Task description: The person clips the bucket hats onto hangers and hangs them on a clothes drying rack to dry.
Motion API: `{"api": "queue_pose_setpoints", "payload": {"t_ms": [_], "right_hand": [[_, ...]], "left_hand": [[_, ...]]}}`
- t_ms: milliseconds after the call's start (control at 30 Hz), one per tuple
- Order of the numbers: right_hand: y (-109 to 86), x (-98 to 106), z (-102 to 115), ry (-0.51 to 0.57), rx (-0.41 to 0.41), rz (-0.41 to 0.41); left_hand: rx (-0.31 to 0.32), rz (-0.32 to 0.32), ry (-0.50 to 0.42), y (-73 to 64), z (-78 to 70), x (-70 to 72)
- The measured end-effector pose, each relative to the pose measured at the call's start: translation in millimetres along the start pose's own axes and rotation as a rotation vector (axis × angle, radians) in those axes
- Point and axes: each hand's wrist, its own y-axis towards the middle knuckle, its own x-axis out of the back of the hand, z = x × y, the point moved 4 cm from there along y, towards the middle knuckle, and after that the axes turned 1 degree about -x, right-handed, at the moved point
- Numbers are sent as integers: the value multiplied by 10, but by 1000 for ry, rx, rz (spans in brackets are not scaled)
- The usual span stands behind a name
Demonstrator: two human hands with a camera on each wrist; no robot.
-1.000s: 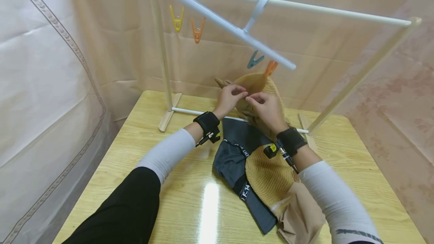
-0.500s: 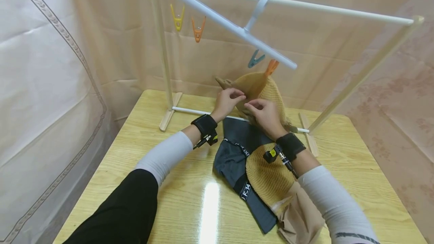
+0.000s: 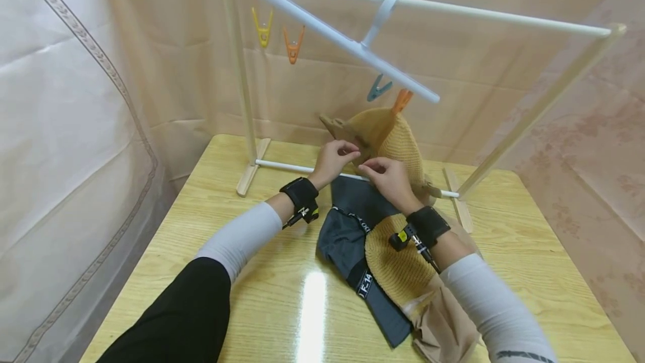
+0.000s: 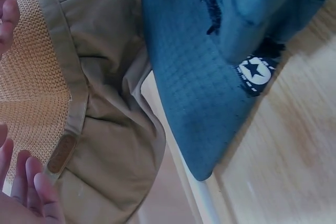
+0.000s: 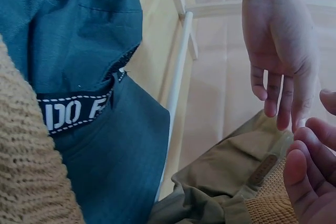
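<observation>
A woven straw hat [image 3: 405, 144] with a khaki cloth brim [image 4: 113, 93] hangs from an orange clothespin [image 3: 402, 101]. A small brown label [image 4: 62, 153] sits on its band. My left hand [image 3: 330, 160] and right hand [image 3: 390, 177] are close together at the near side of the hat, thumbs and index fingers brought near one another. In the right wrist view the left hand's fingers [image 5: 271, 90] point down at the band's edge. The right hand's fingers [image 5: 307, 161] are bent beside it. Whether anything thin is between the fingertips is too small to tell.
A white hanger [image 3: 347, 43] hooks over the rack's top bar [image 3: 484, 11], with yellow [image 3: 263, 32], orange [image 3: 293, 48] and blue [image 3: 379, 88] clothespins. Below lie a dark blue-grey hat [image 3: 342, 245] with a lettered band and a straw-and-beige piece [image 3: 400, 268] on the wooden table [image 3: 252, 296].
Both hands have shifted down, a little toward me and to the left, along the hat. The fingertips are slightly lower against the brim. The hanging hat stays in about the same place.
</observation>
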Motion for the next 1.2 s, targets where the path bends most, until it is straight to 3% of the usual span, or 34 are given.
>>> {"api": "queue_pose_setpoints", "payload": {"t_ms": [333, 633, 1200], "right_hand": [[-86, -85, -45, 1, -10, 48], [-173, -170, -63, -46, -11, 106], [-313, -333, -109, -62, 17, 201]], "left_hand": [[10, 14, 27, -55, 97, -18], [30, 90, 60, -160, 151, -39], [42, 154, 109, -296, 273, -52]]}}
